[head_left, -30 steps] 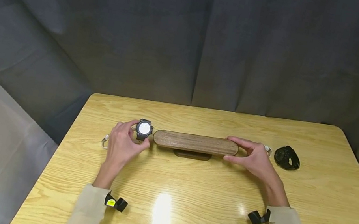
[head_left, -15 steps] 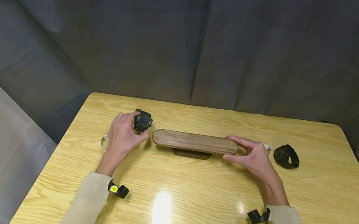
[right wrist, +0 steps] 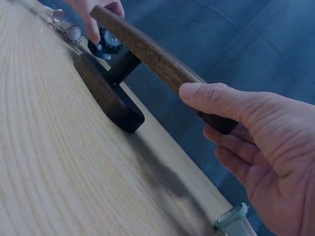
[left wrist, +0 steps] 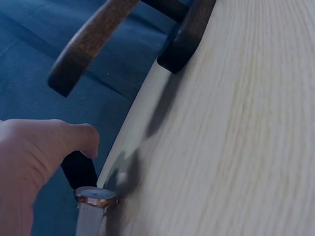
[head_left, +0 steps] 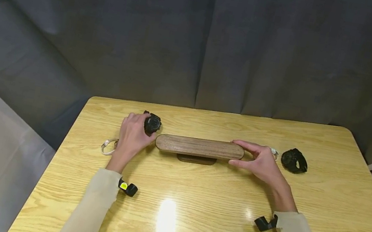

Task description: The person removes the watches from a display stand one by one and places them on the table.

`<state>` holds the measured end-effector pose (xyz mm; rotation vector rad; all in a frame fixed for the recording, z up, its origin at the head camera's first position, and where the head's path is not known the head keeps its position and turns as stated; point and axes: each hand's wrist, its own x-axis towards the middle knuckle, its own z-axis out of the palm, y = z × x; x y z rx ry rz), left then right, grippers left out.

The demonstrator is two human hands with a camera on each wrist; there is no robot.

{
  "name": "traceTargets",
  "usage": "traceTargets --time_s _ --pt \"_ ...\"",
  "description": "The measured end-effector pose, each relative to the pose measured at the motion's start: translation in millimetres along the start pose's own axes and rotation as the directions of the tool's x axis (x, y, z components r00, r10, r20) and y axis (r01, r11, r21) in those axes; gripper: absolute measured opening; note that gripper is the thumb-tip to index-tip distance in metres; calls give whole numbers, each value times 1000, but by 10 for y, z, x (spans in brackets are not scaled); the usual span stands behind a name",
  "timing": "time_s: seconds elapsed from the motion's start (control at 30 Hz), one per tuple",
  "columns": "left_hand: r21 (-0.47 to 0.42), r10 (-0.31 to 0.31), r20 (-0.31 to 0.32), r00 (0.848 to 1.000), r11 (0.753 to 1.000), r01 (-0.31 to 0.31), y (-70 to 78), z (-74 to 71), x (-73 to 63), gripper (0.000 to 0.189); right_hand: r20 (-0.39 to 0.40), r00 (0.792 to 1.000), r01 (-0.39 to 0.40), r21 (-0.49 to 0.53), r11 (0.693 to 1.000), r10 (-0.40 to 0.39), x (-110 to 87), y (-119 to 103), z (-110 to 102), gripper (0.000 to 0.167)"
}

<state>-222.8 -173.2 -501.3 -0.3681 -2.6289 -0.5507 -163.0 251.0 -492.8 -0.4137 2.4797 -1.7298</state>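
A dark brown wooden T-shaped stand (head_left: 199, 147) rises on a short post from its flat base (head_left: 196, 159). My right hand (head_left: 263, 162) grips the right end of its top bar, the thumb on the near side in the right wrist view. Just off the bar's left end, my left hand (head_left: 132, 131) pinches a black watch (head_left: 152, 124) with a round dark face. The watch's black strap (left wrist: 78, 169) shows under the thumb in the left wrist view, while the case is mostly hidden there.
A white-strapped watch (head_left: 109, 147) lies left of my left hand. Behind my right hand sits a pale green watch (right wrist: 232, 216), with another black watch (head_left: 294, 160) farther right. A dark curtain (head_left: 206, 41) hangs behind the table (head_left: 211, 228).
My left hand has moved away from me, then slightly right, carrying the black watch; its face turned from bright glare to dark. My right hand has stayed on the stand's bar.
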Motion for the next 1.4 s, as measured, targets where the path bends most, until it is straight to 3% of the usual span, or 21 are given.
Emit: traceTargets --time_s 0.43,0.97,1.2,1.4 --pt "101 70 91 993 992 -79 39 113 3 57 14 1000 8 -8 1000 -8 8 5 44 58" --pt "119 90 110 990 988 -103 26 126 -33 62 23 1000 -3 6 1000 3 29 35 49 58" --pt "41 37 147 988 998 -44 25 112 -96 79 27 1000 14 2 1000 -14 33 51 53 63" --pt "-124 8 27 1000 992 -4 69 73 -295 61 -26 997 63 -119 991 -67 -53 49 63 75"
